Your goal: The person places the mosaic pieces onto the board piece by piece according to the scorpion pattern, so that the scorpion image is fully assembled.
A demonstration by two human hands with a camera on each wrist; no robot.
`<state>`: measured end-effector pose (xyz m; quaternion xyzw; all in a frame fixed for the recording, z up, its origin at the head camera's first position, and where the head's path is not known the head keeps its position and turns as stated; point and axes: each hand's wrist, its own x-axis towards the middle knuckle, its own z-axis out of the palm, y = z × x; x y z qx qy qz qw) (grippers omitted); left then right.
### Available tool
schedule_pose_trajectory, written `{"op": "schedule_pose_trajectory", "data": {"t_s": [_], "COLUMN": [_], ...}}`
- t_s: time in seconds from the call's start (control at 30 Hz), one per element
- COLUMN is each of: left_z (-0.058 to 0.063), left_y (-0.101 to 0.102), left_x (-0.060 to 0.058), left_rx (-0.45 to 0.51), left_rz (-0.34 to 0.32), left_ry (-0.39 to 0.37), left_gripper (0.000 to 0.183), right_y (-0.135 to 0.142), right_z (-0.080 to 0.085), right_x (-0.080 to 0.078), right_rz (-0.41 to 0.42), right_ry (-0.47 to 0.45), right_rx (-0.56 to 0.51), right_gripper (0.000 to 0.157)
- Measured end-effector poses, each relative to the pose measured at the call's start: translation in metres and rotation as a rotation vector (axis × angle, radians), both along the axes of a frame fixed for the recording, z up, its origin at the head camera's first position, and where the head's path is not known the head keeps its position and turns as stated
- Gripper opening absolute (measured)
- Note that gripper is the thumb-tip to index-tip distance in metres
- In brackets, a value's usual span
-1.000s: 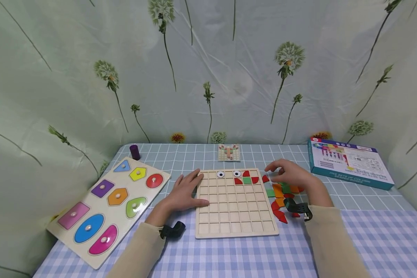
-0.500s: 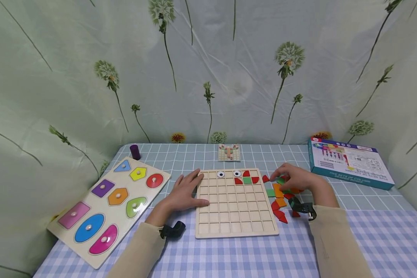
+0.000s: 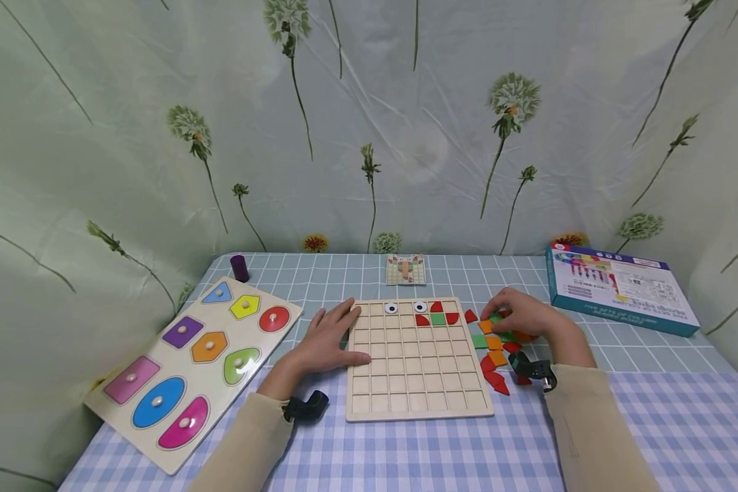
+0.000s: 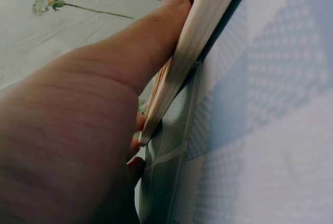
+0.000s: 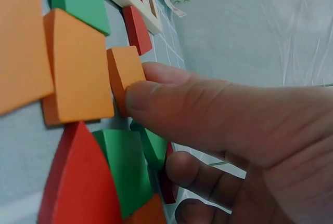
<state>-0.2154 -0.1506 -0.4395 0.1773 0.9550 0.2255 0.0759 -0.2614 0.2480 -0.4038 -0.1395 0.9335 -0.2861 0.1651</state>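
Observation:
My left hand [image 3: 324, 345] rests on the left side of a wooden grid board [image 3: 415, 383], fingers straight and thumb lying over its edge. Two eye pieces [image 3: 420, 307] sit in the board's top row, with red quarter-rounds [image 3: 452, 318] and a green square [image 3: 437, 319] at its upper right. Right of the board, my right hand [image 3: 527, 316] pinches an orange square piece [image 5: 125, 70] between thumb and index finger. Around it lie loose orange [image 5: 80, 70], green [image 5: 125, 164] and red pieces [image 5: 80, 182]; the hand partly covers the pile in the head view.
A small pattern card [image 3: 406, 270] stands behind the board. To the left lies a knobbed shape puzzle [image 3: 206, 383], with a purple cylinder [image 3: 240, 268] behind it. A flat box [image 3: 621, 290] lies at the back right. Checked cloth [image 3: 400, 458] covers the front.
My right hand has shifted right from the board's edge onto the pile, and now pinches an orange square piece there. My left hand has stayed in place.

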Motion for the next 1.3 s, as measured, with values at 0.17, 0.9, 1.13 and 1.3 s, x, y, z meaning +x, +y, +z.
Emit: {"op": "schedule_pose_trajectory", "data": {"t_s": [0.17, 0.9, 1.13, 1.3], "left_z": [0.001, 0.000, 0.001, 0.001], "left_y": [-0.001, 0.001, 0.001, 0.001], "left_x": [0.001, 0.001, 0.000, 0.000], "left_rx": [0.001, 0.018, 0.022, 0.018], "left_rz": [-0.004, 0.000, -0.005, 0.002], "left_ry": [-0.002, 0.017, 0.020, 0.016], "left_gripper": [0.100, 0.099, 0.099, 0.099], "right_y": [-0.002, -0.025, -0.041, -0.054], "right_z": [-0.001, 0.014, 0.016, 0.013], "right_x": [0.002, 0.002, 0.001, 0.001], "right_rz": [-0.024, -0.036, -0.005, 0.010], "right_ry": [-0.006, 0.074, 0.136, 0.162], "right_rx": [-0.009, -0.143, -0.203, -0.230], "right_gripper": [0.017, 0.011, 0.010, 0.010]}}
